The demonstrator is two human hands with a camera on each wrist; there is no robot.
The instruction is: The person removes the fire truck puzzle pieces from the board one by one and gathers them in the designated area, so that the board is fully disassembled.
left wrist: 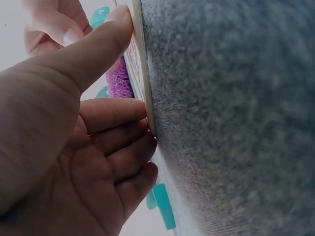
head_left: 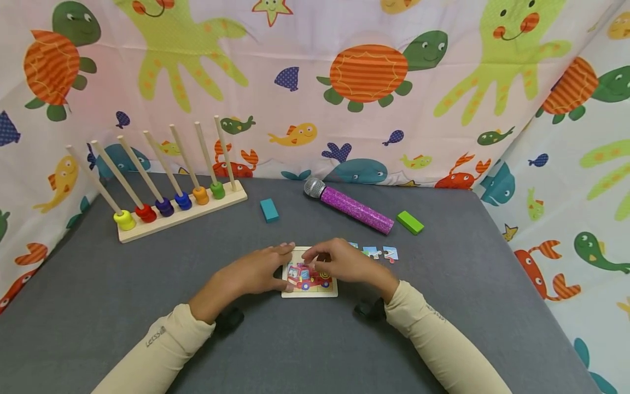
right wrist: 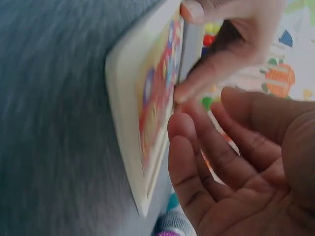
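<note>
A small wooden jigsaw board point(head_left: 310, 294) with a red truck picture lies flat on the grey table. My left hand point(head_left: 263, 269) holds its left side, the thumb on the rim and the other fingers along the edge, as the left wrist view shows. Over the upper right of the board hovers my right hand point(head_left: 346, 262), fingers bent loosely, thumb apart, and no piece visible between them. In the right wrist view, the truck picture point(right wrist: 160, 93) fills the lower part of the frame; a bare grey strip shows above it. Loose jigsaw pieces point(head_left: 390, 253) lie right of the board, partly behind my right hand.
Behind the board are a purple glitter microphone point(head_left: 356, 209), a teal block point(head_left: 269, 210) and a green block point(head_left: 410, 222). A wooden peg stand point(head_left: 184, 210) with coloured rings stands at the back left. A patterned cloth point(head_left: 305, 109) hangs behind the table.
</note>
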